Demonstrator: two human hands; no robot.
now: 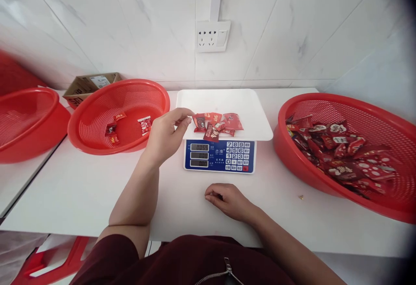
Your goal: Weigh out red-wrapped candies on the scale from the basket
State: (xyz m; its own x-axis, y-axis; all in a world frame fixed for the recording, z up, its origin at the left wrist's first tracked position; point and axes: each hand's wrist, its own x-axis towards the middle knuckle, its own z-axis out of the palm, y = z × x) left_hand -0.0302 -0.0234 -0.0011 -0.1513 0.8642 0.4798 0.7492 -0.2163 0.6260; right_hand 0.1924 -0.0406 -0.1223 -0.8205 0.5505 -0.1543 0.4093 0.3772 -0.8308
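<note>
Several red snack packets (pixel 233 121) lie in a loose pile on the white weighing plate (pixel 256 111) of a scale. Below the plate is the scale's blue panel (pixel 220 163) with keys and three displays. My left hand (pixel 170 133) is at the plate's left edge, its thumb and fingertips bent toward each other beside the leftmost packet; whether they pinch its corner is too small to tell. On the table in front of the scale rests my right hand (pixel 229 200), its fingers curled together with nothing showing in them.
A red basket (pixel 308 185) full of packets stands at the right. Another red basket (pixel 120 148) with several packets stands left of the scale, near a cardboard box (pixel 82 86). A further red basket (pixel 56 124) is at the far left. A wall socket (pixel 212 36) is behind.
</note>
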